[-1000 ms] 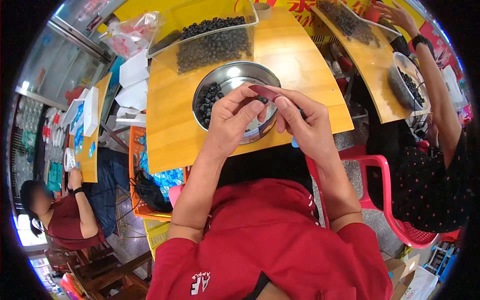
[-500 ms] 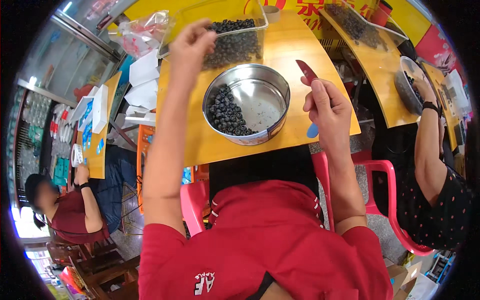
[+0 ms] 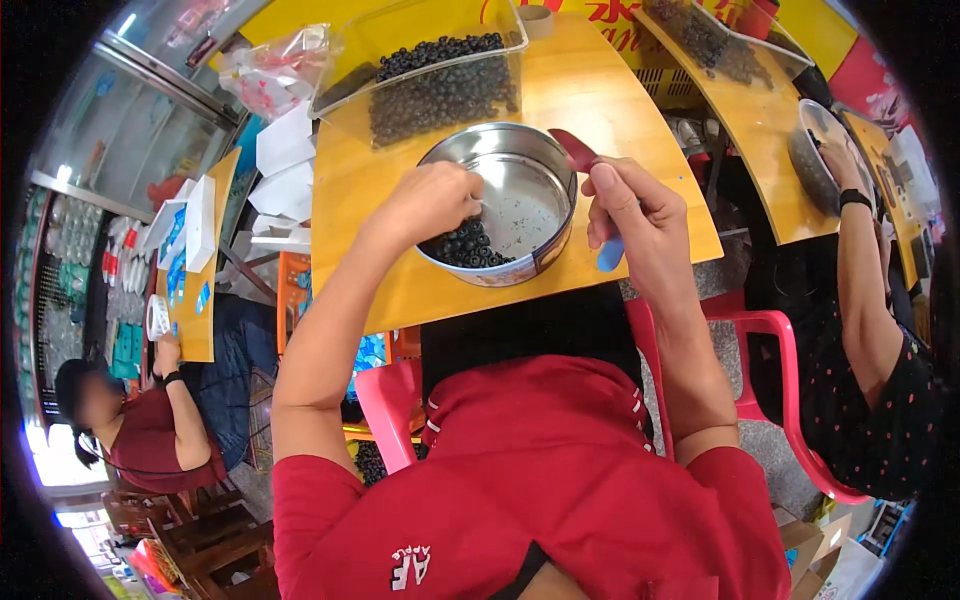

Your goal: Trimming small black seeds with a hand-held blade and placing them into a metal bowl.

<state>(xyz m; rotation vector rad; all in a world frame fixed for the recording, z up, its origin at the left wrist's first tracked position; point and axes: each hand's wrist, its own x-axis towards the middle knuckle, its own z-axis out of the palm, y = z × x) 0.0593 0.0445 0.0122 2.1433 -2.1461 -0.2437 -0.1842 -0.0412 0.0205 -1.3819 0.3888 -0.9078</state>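
On the table in front of me stands a round metal tin (image 3: 525, 185). Small dark round pieces (image 3: 468, 247), like beads or berries, lie along its left side. My left hand (image 3: 437, 203) reaches over the tin's left rim, fingers curled down at the pieces; its fingertips are partly hidden, and I cannot make out what they hold. My right hand (image 3: 643, 213), closed, grips a small knife (image 3: 575, 150) at the tin's right side. The knife's red blade points up and left over the rim, and its blue handle end shows below my fingers.
A clear plastic bin (image 3: 520, 42) holding many dark pieces stands behind the tin. A tape roll (image 3: 536, 20) sits beside it. At right, a co-worker's hand (image 3: 842, 165) reaches into a bowl (image 3: 803, 165); at left, another person (image 3: 150, 430) sits by a table with white boxes.
My left hand has come down from beside the plastic bin into the tin. My right hand has moved slightly left, bringing the knife blade over the tin's right rim.
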